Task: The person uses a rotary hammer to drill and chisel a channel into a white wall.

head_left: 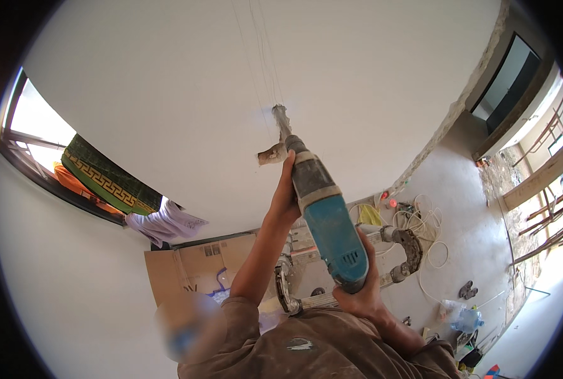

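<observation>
1. While the power drill [332, 234] is held across the centre of the frame, its long axis is seen to run from right of lower centre, up and slightly left, to upper centre.
2. Key relation (judged): the bit [286, 130] is lined up with the chipped groove [275, 110] in the white wall [370, 82], at upper centre; contact at the tip cannot be told.
3. The left hand [286, 197] is placed nearer the groove, closed against the left side of the drill's front part; its finger wrap is partly hidden.
4. The right hand [361, 292] is set at the rear end, lower centre-right, clasped about the drill; the trigger is not shown.
5. Just left of the bit, a ragged recess [271, 154] is cut into the wall. Thin lines are marked above the groove.
6. Counts: drill, one; bit, one; groove, one; recess, one; hands, two; marked lines, at least three. Cloths at left, three: green patterned [107, 179], orange [82, 185], pale purple [166, 221].
</observation>
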